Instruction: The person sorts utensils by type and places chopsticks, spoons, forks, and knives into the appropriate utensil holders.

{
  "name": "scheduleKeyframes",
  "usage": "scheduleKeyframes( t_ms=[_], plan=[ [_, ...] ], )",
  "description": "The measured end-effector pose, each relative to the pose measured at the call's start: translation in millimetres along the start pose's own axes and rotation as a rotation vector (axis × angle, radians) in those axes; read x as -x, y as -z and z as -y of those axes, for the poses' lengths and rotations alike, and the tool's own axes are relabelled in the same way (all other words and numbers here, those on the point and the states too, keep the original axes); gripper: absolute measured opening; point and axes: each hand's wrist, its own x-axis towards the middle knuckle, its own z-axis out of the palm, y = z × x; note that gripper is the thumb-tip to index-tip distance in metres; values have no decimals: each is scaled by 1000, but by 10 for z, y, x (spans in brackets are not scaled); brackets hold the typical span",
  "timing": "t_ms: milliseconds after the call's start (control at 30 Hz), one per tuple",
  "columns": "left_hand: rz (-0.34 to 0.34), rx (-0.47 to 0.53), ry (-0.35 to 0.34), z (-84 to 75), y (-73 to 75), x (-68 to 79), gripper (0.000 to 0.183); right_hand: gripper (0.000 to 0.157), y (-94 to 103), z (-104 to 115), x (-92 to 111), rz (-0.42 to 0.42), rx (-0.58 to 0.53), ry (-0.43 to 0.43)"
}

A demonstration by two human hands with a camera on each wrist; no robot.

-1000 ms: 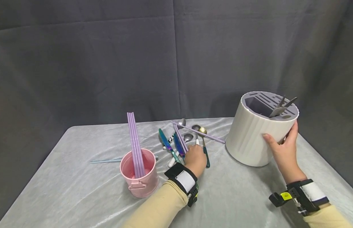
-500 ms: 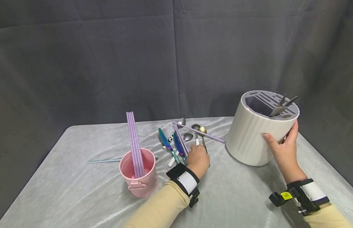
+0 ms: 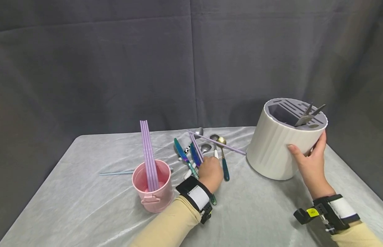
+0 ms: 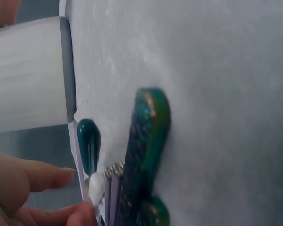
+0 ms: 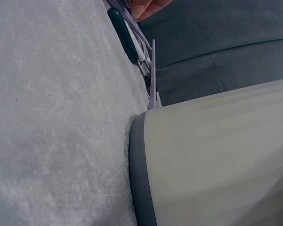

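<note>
My left hand [image 3: 211,173] is low over a pile of cutlery, at the near ends of several purple chopsticks [image 3: 196,148]. In the left wrist view its fingers [image 4: 52,176] are apart, with fingertips beside the chopsticks and a white handle [image 4: 96,187]. Two rainbow-coloured knives lie here, one knife [image 3: 180,150] left of the hand, the other knife's glittery green handle [image 4: 146,136] passing beneath it. My right hand [image 3: 312,166] holds the side of a white knife block [image 3: 273,147], thumb on its front; some fingers are hidden behind. Open scissors [image 3: 307,116] stand in its grey slotted top.
A pink bucket [image 3: 157,200] left of the pile holds upright purple chopsticks [image 3: 150,157]. Pale blue chopsticks [image 3: 115,173] lie behind it. A gold spoon with green handle [image 3: 225,169] and other spoons lie beyond my left hand. One purple chopstick [image 3: 228,147] reaches the block.
My left hand shifts slightly right, then back left, baring the green spoon handle again and the knife's handle end. My right hand and the knife block stay put; the view shifts a little.
</note>
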Motion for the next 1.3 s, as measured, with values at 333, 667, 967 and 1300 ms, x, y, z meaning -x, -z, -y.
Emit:
scheduleKeyframes(
  t_ms=[333, 667, 967, 1300],
  plan=[
    [56, -164, 64, 188, 150, 6, 13, 95, 0, -23, -6, -23, -49, 15],
    [101, -138, 60, 251, 181, 37, 10, 95, 14, -31, -29, -27, -51, 7],
    [144, -140, 119, 231, 134, 7, 15, 95, -13, -34, -20, -22, -63, 27],
    [189, -70, 161, 219, 122, -7, 16, 94, -12, -10, -2, -10, -12, -3]
  ],
)
